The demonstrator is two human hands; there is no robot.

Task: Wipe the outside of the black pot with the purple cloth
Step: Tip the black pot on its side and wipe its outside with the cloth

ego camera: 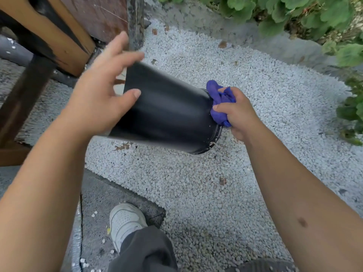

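We hold the black pot tipped on its side above the white gravel, its wide end toward our left hand and its narrow end toward our right hand. Our left fingers are spread wide and curl over the pot's wide edge, the thumb pressed flat on the outer wall. Our right fingers are closed tight round the bunched purple cloth, which sits pressed against the pot's narrow end, just past the thumb tip. Below the left wrist, a white shoe rests on a grey slab. Green leaves grow well beyond the right knuckles.
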